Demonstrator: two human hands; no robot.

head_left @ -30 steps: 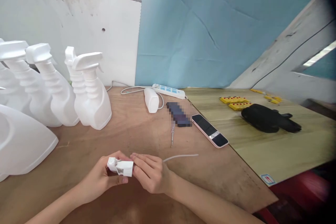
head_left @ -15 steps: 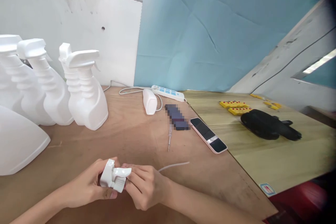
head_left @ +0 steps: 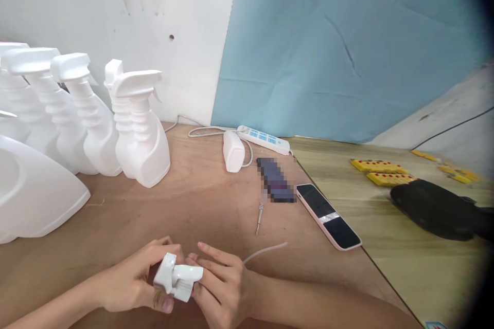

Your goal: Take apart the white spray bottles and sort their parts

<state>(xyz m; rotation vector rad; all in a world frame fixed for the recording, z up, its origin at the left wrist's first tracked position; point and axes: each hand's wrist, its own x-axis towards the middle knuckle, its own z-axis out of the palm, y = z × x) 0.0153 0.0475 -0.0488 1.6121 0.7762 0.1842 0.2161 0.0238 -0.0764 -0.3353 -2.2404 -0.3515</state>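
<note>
Low in the view, my left hand (head_left: 133, 277) is closed around a white trigger sprayer head (head_left: 175, 277), with the thumb along its near side. My right hand (head_left: 226, 288) is against the other end of the sprayer head, its fingers curled and the index finger lifted and straighter. A thin pale dip tube (head_left: 266, 251) sticks out to the right from behind my right hand. The tube's near end and my right fingertips are mostly hidden.
White spray bottles (head_left: 152, 149) stand in a row at left, and another white bottle (head_left: 42, 195) lies on its side nearer. Further right are a power strip (head_left: 264, 139), white charger (head_left: 233, 151), small screwdriver (head_left: 260, 218), phone (head_left: 328, 216), yellow blocks (head_left: 378, 167) and a black object (head_left: 432, 211).
The camera view has turned left, so things sit further right. My right index finger has lifted off and straightened. The sprayer head stays in my left hand.
</note>
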